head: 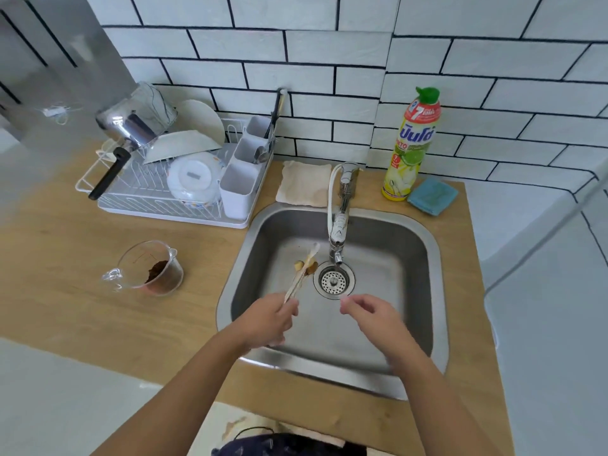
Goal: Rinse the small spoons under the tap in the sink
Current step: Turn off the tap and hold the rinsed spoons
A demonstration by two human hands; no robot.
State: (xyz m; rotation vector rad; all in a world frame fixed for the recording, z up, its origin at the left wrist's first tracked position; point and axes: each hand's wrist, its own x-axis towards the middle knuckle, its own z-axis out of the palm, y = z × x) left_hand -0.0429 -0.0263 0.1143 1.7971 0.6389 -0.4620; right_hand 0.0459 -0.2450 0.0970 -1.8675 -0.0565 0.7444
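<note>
**Spoons held over the sink, tap beside them**

While both hands are reaching over the steel sink (424, 258), the left hand (266, 319) is gripping the small spoons (304, 271) by their handles, fingers curled round them. The spoons are pointing away from the person, their bowls hanging above the sink floor just left of the drain strainer (334, 282) and close to the tap (340, 222) spout; how many spoons there are is too blurred to tell. Small brownish bits are lying on the sink floor under the spoon bowls. The right hand (371, 315) is hovering over the sink to the right, holding nothing, its fingers loosely bent with thumb and forefinger near each other.

On the wooden worktop (65, 291), a clear measuring cup (151, 269) with brown powder is sitting left of the sink. A white dish rack (171, 179) behind it is carrying a pot, plates and a cutlery holder. A stained cloth (302, 187) is lying behind the sink, left of the tap. A bottle of dish soap (411, 146) is standing right of the tap, with a blue sponge (432, 195) just beside it.
</note>
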